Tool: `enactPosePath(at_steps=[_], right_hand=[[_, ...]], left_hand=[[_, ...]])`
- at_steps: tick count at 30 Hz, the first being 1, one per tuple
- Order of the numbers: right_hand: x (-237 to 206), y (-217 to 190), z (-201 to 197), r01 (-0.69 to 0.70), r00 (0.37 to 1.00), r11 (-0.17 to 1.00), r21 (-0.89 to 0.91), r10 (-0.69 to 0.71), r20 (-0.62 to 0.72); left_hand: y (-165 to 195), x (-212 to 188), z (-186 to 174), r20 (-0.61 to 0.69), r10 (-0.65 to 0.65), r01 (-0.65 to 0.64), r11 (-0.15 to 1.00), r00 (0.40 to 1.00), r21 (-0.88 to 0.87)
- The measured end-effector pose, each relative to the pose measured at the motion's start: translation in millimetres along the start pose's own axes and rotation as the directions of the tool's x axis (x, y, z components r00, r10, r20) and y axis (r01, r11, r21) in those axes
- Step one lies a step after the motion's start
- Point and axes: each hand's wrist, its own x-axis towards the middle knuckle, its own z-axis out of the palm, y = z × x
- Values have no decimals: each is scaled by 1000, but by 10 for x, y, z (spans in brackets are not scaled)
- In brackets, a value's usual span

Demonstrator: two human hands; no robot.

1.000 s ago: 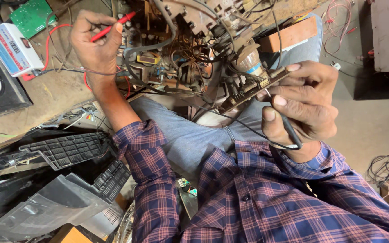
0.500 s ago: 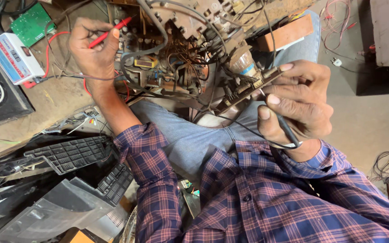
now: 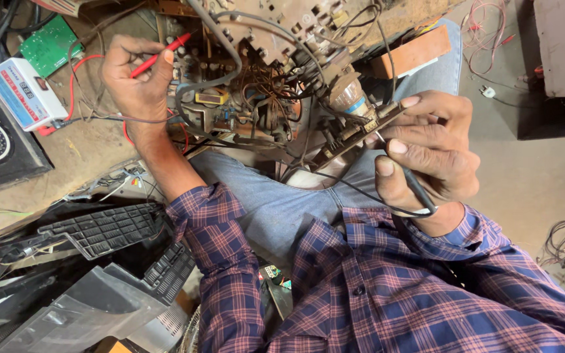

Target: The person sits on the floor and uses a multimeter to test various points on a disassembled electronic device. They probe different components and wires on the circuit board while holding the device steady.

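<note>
While the red probe [image 3: 159, 55] is pinched in the left hand [image 3: 132, 78] at the far left of the old circuit board [image 3: 256, 98], the black probe [image 3: 408, 175] is gripped in the right hand [image 3: 426, 153] at the right-side small board [image 3: 354, 134]. Hardly any shift is seen since a second ago; contact looks maintained. A meter [image 3: 24, 91] sits far left.

white meter box [image 3: 24, 93], green circuit board [image 3: 50, 46], black vented panels [image 3: 102, 229]

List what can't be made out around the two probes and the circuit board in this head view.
- Red probe tip: hidden behind wires and parts on the circuit board.
- Black probe contact point: too small, crowded by the right hand.
- Meter reading: too small.
- Left hand palm: turned away.
</note>
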Motion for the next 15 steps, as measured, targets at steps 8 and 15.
enactPosePath(at_steps=[8,15], right_hand=[[25,-3,30,-36,997,999,20,37,-68],[117,72,139,13,948,982,190,48,-313]], left_hand=[[17,-9,-6,-37,-37,40,996,999,77],[79,-2,28,-14,-68,67,994,998,-84]])
